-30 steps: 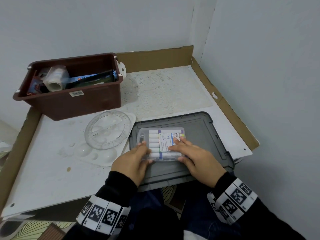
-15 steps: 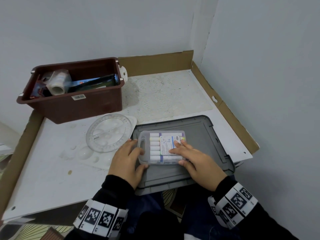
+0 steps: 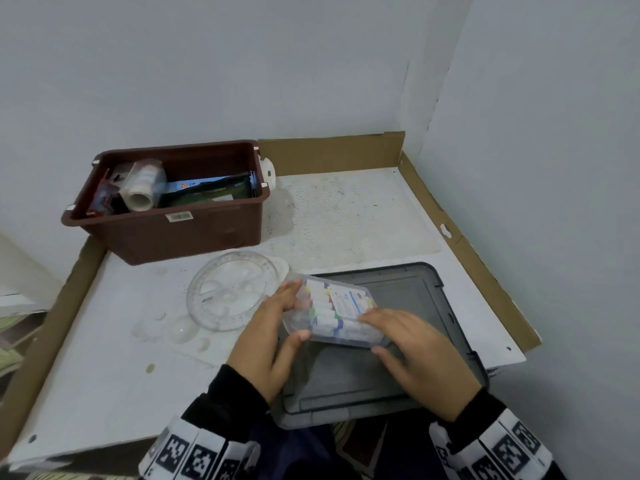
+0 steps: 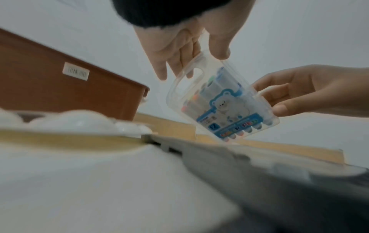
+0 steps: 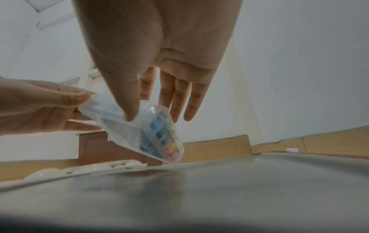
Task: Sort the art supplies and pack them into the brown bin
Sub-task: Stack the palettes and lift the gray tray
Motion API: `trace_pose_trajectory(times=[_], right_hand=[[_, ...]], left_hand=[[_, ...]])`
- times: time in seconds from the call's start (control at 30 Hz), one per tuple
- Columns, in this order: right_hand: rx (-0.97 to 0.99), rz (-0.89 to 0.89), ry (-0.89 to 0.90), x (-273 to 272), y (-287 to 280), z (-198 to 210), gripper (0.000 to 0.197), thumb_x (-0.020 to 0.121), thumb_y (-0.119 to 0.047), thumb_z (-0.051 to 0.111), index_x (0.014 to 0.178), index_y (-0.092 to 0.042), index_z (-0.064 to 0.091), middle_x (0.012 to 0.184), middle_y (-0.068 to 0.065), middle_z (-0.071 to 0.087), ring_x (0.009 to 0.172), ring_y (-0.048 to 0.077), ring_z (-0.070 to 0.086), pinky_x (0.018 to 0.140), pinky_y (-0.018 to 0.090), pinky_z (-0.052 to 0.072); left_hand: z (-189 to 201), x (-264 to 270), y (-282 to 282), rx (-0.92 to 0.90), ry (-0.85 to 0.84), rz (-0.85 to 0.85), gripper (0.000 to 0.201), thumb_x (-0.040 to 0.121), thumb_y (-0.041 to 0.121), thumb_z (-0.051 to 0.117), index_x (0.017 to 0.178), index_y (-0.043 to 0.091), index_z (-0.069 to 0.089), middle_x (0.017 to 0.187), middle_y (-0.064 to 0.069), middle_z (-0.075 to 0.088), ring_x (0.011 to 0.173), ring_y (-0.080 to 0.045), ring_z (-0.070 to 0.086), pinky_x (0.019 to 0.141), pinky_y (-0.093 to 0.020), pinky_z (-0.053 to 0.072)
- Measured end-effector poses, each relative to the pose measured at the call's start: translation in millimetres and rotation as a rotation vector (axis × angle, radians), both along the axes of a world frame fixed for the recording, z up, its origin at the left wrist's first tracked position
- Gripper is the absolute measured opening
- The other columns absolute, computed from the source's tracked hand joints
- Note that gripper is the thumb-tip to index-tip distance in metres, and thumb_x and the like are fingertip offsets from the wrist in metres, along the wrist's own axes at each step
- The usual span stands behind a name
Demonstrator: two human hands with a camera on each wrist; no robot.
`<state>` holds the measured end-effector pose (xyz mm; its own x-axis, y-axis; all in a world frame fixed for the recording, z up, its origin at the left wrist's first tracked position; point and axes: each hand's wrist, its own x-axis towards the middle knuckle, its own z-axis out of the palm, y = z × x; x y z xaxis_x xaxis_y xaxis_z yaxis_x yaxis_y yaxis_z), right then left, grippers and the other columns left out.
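- White counter (image 3: 104, 358) in a grey-walled corner, edged with cardboard.
- Both grips clamped on clear marker case (image 3: 332, 311): left hand (image 3: 266, 344) at handle end, right hand (image 3: 419, 358) opposite.
- Case tilted, raised above grey lid (image 3: 408, 372).
- Brown bin (image 3: 194, 233) behind, containing a roll and packets.

My right hand (image 3: 420, 362) hides the near edge of the marker case (image 3: 332, 311). The case label print is blurred beyond reading. Items in the brown bin (image 3: 194, 233) are partly hidden behind its front wall.
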<state>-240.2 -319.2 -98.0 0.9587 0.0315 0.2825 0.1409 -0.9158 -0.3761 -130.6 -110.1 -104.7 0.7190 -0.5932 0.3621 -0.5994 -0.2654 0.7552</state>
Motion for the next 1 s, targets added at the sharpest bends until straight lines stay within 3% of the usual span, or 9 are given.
trace_pose_trajectory(times=[0.13, 0.27, 0.43, 0.53, 0.6, 0.67, 0.8, 0.93, 1.0], right_hand=[[-0.001, 0.036, -0.027, 15, 0, 16, 0.065, 0.075, -0.037, 0.070, 0.134, -0.025, 0.045, 0.131, -0.006, 0.052, 0.121, 0.008, 0.046, 0.105, 0.022, 0.033], [0.025, 0.040, -0.210, 41, 0, 34, 0.052, 0.079, -0.015, 0.064, 0.128, -0.024, 0.049, 0.119, -0.005, 0.059, 0.109, 0.012, 0.055, 0.094, 0.029, 0.045], [0.333, 0.122, -0.261, 81, 5, 73, 0.043, 0.087, -0.018, 0.057, 0.124, -0.036, 0.044, 0.118, -0.022, 0.053, 0.107, 0.003, 0.050, 0.092, 0.018, 0.042], [0.554, 0.180, -0.223, 112, 13, 97, 0.036, 0.089, -0.021, 0.054, 0.122, -0.035, 0.047, 0.115, -0.021, 0.056, 0.102, 0.007, 0.055, 0.083, 0.020, 0.048], [0.653, 0.206, -0.197, 136, 19, 109, 0.034, 0.091, -0.016, 0.054, 0.121, -0.031, 0.049, 0.112, -0.017, 0.058, 0.099, 0.011, 0.059, 0.078, 0.026, 0.052], [0.748, 0.198, -0.182, 164, 25, 116, 0.031, 0.092, -0.012, 0.055, 0.118, -0.029, 0.050, 0.108, -0.013, 0.060, 0.095, 0.010, 0.061, 0.079, 0.027, 0.053], [1.001, 0.030, -0.167, 233, 38, 112, 0.019, 0.097, -0.017, 0.044, 0.115, -0.019, 0.051, 0.094, -0.003, 0.061, 0.083, 0.008, 0.059, 0.073, 0.024, 0.049], [0.841, -0.198, -0.111, 297, 50, 88, 0.031, 0.099, -0.015, 0.034, 0.127, -0.012, 0.049, 0.125, 0.007, 0.056, 0.115, 0.019, 0.050, 0.088, 0.020, 0.035], [0.687, -0.250, -0.022, 317, 56, 74, 0.037, 0.098, -0.014, 0.034, 0.134, -0.011, 0.044, 0.137, 0.008, 0.047, 0.127, 0.021, 0.042, 0.098, 0.023, 0.030]], left_hand=[[16, 12, 0, -0.075, 0.088, 0.076, 0.026, 0.085, 0.037, 0.049, 0.110, 0.033, 0.043, 0.130, 0.017, 0.047, 0.121, 0.007, 0.042, 0.096, -0.003, 0.029], [37, 27, 3, -0.176, 0.116, 0.125, 0.030, 0.081, 0.052, 0.042, 0.098, 0.029, 0.051, 0.122, 0.023, 0.056, 0.111, 0.006, 0.053, 0.088, -0.010, 0.040], [73, 58, 8, -0.350, 0.090, 0.137, 0.033, 0.078, 0.045, 0.052, 0.103, 0.023, 0.054, 0.110, 0.004, 0.064, 0.105, -0.014, 0.060, 0.090, -0.040, 0.048], [87, 82, 14, -0.302, 0.054, 0.086, 0.067, 0.069, 0.042, 0.065, 0.130, 0.036, 0.036, 0.126, 0.011, 0.055, 0.112, -0.010, 0.055, 0.089, -0.029, 0.049], [93, 98, 15, -0.302, 0.061, 0.101, 0.088, 0.066, 0.034, 0.073, 0.136, 0.044, 0.022, 0.134, 0.020, 0.046, 0.120, -0.005, 0.050, 0.091, -0.028, 0.049], [99, 117, 19, -0.395, 0.069, 0.138, 0.088, 0.066, 0.020, 0.073, 0.135, 0.042, 0.023, 0.136, 0.018, 0.043, 0.122, -0.006, 0.049, 0.092, -0.032, 0.050], [108, 161, 26, -0.603, 0.166, 0.192, 0.073, 0.070, 0.007, 0.070, 0.123, 0.041, 0.034, 0.132, -0.007, 0.048, 0.106, -0.016, 0.061, 0.082, -0.035, 0.053], [104, 210, 19, -0.636, 0.296, 0.457, 0.066, 0.082, -0.014, 0.055, 0.131, 0.021, 0.030, 0.132, -0.011, 0.044, 0.102, -0.018, 0.058, 0.087, -0.040, 0.051], [99, 229, 14, -0.585, 0.340, 0.587, 0.066, 0.083, -0.010, 0.055, 0.137, 0.015, 0.025, 0.133, -0.014, 0.043, 0.099, -0.020, 0.053, 0.077, -0.025, 0.054]])
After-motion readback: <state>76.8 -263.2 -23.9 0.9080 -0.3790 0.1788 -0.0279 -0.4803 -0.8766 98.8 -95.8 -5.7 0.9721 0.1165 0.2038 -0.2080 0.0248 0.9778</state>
